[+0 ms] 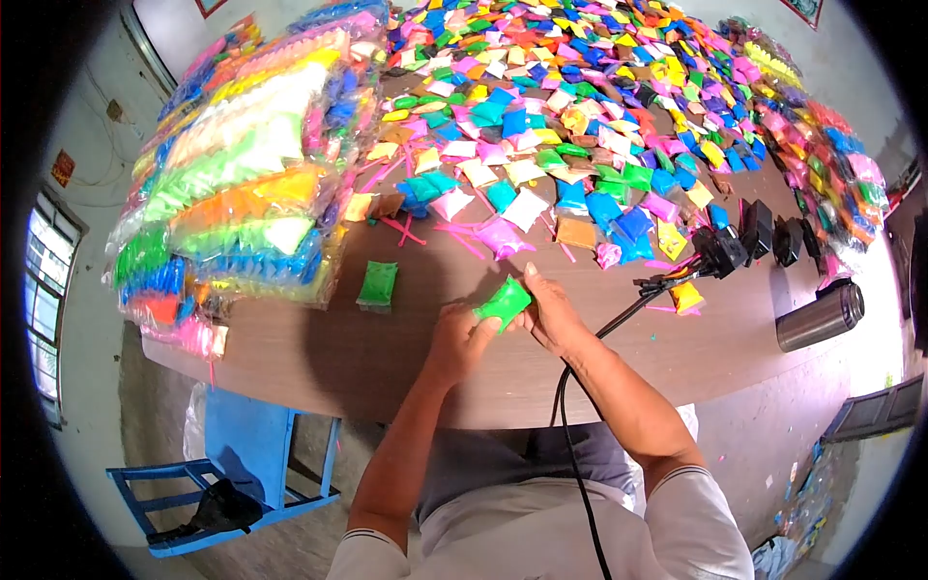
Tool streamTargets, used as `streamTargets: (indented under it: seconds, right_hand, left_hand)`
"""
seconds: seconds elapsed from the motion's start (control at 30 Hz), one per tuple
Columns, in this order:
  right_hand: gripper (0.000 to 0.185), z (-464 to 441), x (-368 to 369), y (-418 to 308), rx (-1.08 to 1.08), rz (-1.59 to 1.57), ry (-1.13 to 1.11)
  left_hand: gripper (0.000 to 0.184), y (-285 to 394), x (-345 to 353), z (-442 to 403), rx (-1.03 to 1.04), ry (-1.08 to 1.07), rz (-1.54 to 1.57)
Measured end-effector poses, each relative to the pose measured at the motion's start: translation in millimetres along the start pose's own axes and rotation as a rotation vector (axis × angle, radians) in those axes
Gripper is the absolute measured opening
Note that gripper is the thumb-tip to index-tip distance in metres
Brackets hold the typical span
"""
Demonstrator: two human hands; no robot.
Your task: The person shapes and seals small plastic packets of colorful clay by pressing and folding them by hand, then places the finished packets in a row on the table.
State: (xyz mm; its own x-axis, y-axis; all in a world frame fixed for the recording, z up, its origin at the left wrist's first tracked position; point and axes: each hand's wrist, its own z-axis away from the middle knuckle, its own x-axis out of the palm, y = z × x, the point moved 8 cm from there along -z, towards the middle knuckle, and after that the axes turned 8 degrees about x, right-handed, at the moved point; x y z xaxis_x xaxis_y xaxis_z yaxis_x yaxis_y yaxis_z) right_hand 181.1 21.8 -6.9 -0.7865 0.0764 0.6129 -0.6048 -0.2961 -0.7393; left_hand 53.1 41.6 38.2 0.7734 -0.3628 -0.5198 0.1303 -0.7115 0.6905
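Note:
Between my two hands is a small green packet (505,303), held above the front part of the brown table (387,372). My left hand (462,336) grips its lower left side, thumb lying across the front. On the packet's right side, my right hand (547,307) pinches the edge, with the thumb pointing up. What the packet contains cannot be read from here; it looks soft and filled. A second green packet (377,285) lies flat on the table to the left of my hands. Just beyond my hands sits a pink packet (501,236).
Many loose coloured packets (570,126) cover the far table. Bagged packets are stacked high at left (242,193) and right (822,145). Black cables (619,319) run past my right arm from black plugs (720,253). A steel flask (820,317) lies at right; a blue chair (246,435) stands lower left.

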Motion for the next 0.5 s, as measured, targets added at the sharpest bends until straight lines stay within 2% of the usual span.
streamTargets:
  seconds: [0.1, 0.2, 0.27, 0.5]
  right_hand:
    - [0.03, 4.8, 10.5, -4.7, -0.016, -0.065, -0.028]
    - [0.024, 8.3, 13.5, -7.0, -0.065, 0.0, -0.083]
    - [0.019, 5.4, 9.3, -2.4, -0.093, 0.155, -0.087]
    - [0.014, 5.5, 10.1, -3.1, -0.1, 0.159, -0.025]
  left_hand:
    - [0.029, -5.2, -0.6, 1.5, -0.061, 0.029, 0.078]
    - [0.029, -15.8, 1.9, 6.3, -0.06, 0.032, 0.025]
    - [0.029, -13.9, 1.5, 7.1, -0.061, 0.014, -0.001]
    - [0.03, -9.5, 2.0, 5.0, -0.057, -0.01, -0.028]
